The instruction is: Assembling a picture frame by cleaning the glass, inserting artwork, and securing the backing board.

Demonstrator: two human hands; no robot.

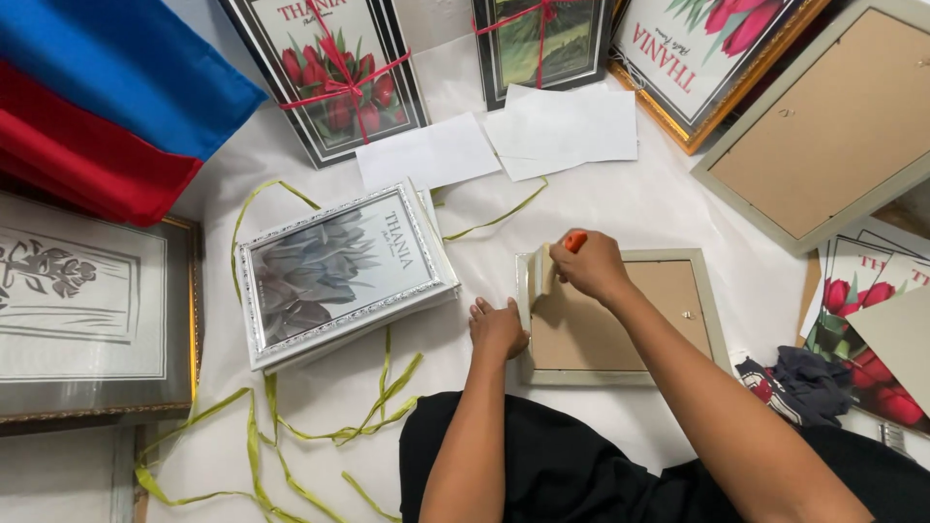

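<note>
1. On the white sheet, the pale frame [702, 310] lies face down, brown backing up, just right of the silver frame [344, 271].
2. The left hand [499, 327] presses flat on the pale frame's left edge, holding nothing; firm pressure there should stop sliding.
3. The right hand [591, 266], at the frame's top-left corner, grips an orange tool [575, 239], apparently prying a tab; a shallow angle seems safest.

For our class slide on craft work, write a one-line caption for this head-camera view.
Left hand steadies a pale face-down picture frame while the right hand works an orange tool at its corner.
</note>
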